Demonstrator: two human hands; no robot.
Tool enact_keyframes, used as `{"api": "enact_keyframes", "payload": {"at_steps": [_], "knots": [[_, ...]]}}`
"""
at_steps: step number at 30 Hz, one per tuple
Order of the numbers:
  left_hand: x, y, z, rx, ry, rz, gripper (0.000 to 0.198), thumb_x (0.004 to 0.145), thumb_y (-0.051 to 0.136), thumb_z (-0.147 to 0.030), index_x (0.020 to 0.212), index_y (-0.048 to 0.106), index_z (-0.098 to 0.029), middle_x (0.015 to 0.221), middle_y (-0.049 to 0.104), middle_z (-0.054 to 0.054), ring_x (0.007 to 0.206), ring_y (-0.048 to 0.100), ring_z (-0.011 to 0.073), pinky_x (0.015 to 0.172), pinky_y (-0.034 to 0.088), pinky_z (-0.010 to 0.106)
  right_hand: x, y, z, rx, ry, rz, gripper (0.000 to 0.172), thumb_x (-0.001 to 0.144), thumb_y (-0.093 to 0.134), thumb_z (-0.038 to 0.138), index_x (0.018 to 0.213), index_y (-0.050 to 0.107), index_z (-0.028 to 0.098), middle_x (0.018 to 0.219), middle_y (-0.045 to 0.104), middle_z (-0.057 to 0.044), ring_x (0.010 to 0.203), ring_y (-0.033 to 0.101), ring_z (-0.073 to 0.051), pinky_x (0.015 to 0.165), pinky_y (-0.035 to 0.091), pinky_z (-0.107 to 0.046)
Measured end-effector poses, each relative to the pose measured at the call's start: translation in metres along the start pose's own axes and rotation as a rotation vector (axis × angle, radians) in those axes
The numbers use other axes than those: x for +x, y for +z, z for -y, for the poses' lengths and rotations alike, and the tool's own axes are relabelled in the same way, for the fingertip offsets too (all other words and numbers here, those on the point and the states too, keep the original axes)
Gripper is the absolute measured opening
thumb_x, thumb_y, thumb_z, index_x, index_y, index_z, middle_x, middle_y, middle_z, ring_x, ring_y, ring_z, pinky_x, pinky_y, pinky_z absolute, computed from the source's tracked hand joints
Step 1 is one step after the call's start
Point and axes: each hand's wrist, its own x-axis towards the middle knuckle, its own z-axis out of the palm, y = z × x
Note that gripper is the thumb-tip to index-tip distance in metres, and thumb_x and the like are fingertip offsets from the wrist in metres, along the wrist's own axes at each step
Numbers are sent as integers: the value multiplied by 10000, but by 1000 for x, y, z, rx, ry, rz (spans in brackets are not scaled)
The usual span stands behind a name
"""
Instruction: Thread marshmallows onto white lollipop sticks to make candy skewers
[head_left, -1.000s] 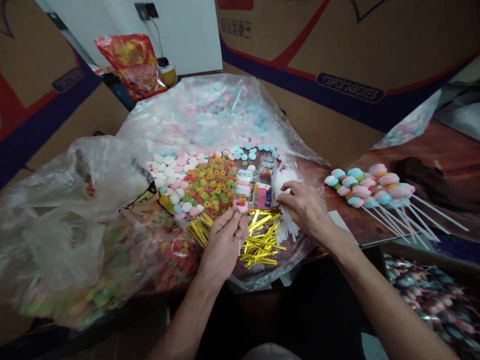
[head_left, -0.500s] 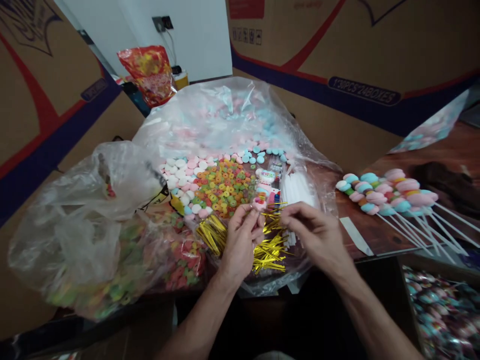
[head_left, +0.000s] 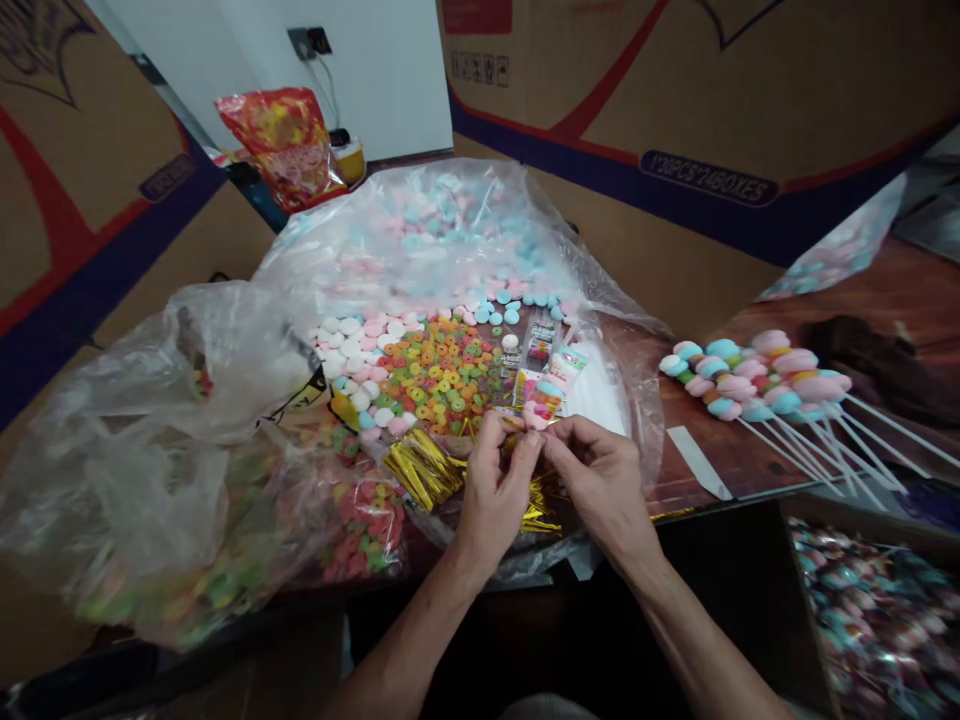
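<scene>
My left hand [head_left: 499, 490] is closed around the lower end of a wrapped candy skewer [head_left: 551, 390] stacked with pink, blue and white sweets. My right hand [head_left: 600, 475] pinches at the same spot just under the sweets, fingers pressed together with a gold twist tie [head_left: 517, 425] between both hands. Under my hands lies a heap of gold twist ties [head_left: 424, 465]. Behind them are loose colourful ring candies [head_left: 435, 370], pastel marshmallow discs [head_left: 360, 335] and white sticks [head_left: 600, 385] on clear plastic.
Finished marshmallow skewers [head_left: 757, 380] lie on the wooden table [head_left: 750, 470] at right. A clear bag of ring candies [head_left: 187, 470] bulges at left. Cardboard boxes [head_left: 675, 90] wall the back. A bin of wrapped sweets [head_left: 877, 610] sits lower right.
My right hand left the white sticks and came to the left hand. Both hands now meet at the base of the skewer, which tilts to the right.
</scene>
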Motion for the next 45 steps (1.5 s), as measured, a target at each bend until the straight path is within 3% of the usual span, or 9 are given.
{"api": "enact_keyframes", "payload": {"at_steps": [6,14,19,24,27,31,34,39,45], "knots": [[7,-1,0,-313,-255,20,252,851,672,-326,743,513,-162,620,463,-51,458,255,28,432,186,159,-5,-2,-7,62,-96,137,151,882,629,323,821,606,187,774,580,-1,732,534,-145,680,437,-255],[8,-10,-20,-749,-802,408,280,775,721,-208,682,464,-146,528,250,-105,435,68,15,367,108,111,2,-30,3,70,-124,324,194,867,661,347,791,558,201,817,546,-15,761,511,-161,676,421,-277],[4,4,-12,-405,-495,206,245,816,715,-345,822,544,-170,560,432,-64,434,213,29,405,166,133,-1,-27,5,-210,-210,205,211,930,565,318,769,481,211,739,478,14,677,439,-134,594,382,-244],[-5,6,-5,-87,-181,88,233,851,672,-403,848,660,-171,639,507,-24,545,384,61,499,300,164,-6,-20,5,-176,-120,161,157,937,540,323,839,483,214,711,485,29,594,441,-114,515,362,-228],[-7,4,-4,-40,-180,65,215,804,733,-356,910,717,-170,701,560,-5,603,431,71,540,342,167,-4,-22,12,-87,-28,218,163,916,560,340,843,508,205,668,483,42,504,420,-95,453,333,-227],[2,4,-5,-402,-439,45,236,687,833,-258,848,708,-139,572,438,-61,485,323,29,452,290,142,-6,-23,11,-17,17,218,241,920,570,356,750,496,204,573,432,66,445,367,-79,425,305,-222],[10,2,-6,-673,-651,45,244,636,851,-145,793,666,-114,608,449,-64,475,361,5,425,302,110,-10,-23,3,-144,-157,95,210,965,518,320,793,554,206,595,504,43,487,443,-100,462,362,-234],[13,-2,-11,-815,-835,20,128,742,739,-41,805,640,-93,653,479,-49,471,411,-5,396,321,77,-8,-31,-4,-570,-740,0,224,939,537,148,1079,696,222,1011,715,-81,925,673,-201,800,530,-331],[10,9,-20,-791,-896,-35,77,846,613,-36,822,632,-107,644,528,-40,433,429,6,359,322,87,-2,-29,0,-760,-974,-58,236,948,485,128,996,706,196,932,712,-98,842,648,-200,728,497,-327]]}}
